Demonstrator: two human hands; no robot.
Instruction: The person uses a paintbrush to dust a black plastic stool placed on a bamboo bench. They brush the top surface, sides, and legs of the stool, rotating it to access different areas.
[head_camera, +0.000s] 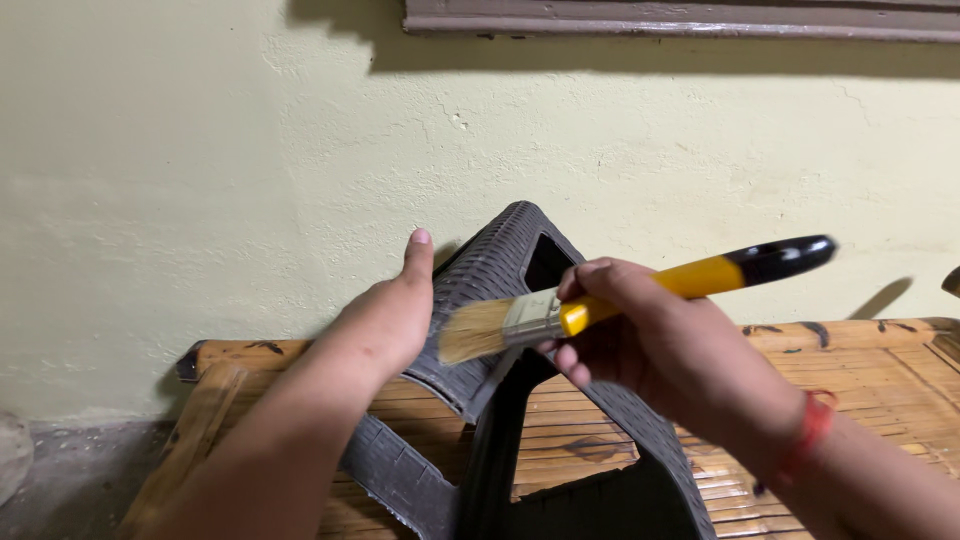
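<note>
Here, a paintbrush (600, 300) with a yellow and black handle is gripped by the right hand (650, 350), fingers closed round the handle just behind the metal ferrule, bristles pointing left. A dark grey woven plastic stool (490, 270), tipped on a bamboo table (880, 370) near the pale wall (200, 150), is steadied by the left hand (385, 315), laid flat with fingers extended against its left side.

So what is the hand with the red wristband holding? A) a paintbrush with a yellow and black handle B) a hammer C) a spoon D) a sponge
A: the right hand grips a paintbrush with a yellow and black handle, its bristles against the dark woven stool that the left hand steadies.
</note>
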